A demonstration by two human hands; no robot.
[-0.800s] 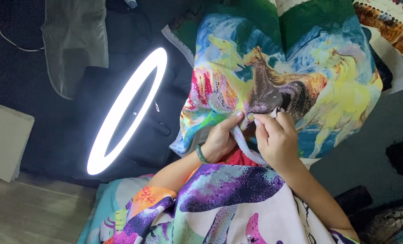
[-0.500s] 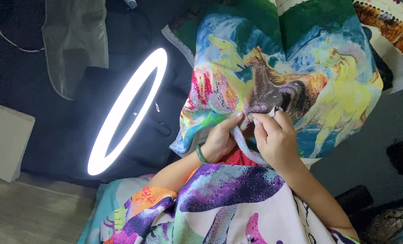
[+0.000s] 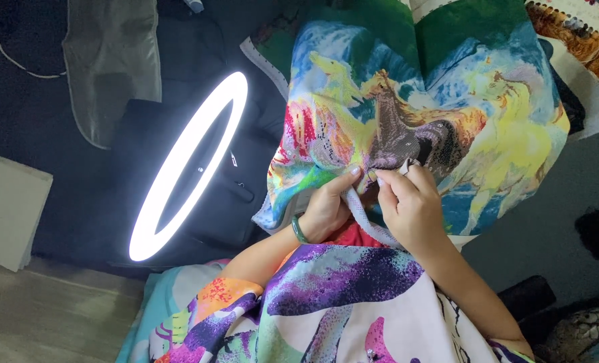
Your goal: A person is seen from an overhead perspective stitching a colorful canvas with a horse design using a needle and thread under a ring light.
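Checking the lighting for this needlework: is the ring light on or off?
On. The ring light glows bright white around its whole loop, beside the colourful horse canvas that both hands work on.

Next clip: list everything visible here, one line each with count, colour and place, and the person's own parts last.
Horse-picture canvas: one, many-coloured with green top, centre right, draped and folded at its lower edge.
Ring light: one, glowing white, left of centre, tilted.
Dark cloth: one, black, beneath the ring light.
Clear plastic sheet: one, greyish, upper left.
Pale flat panel: one, off-white, left edge.
Second patterned canvas: one, brown and orange, top right corner.
Bracelet: one, green, on the left wrist.
Patterned garment: one, purple, orange and white, bottom centre.
Left hand: pinching the canvas's folded edge.
Right hand: on the canvas, fingers pinched around a small tool, too small to identify.
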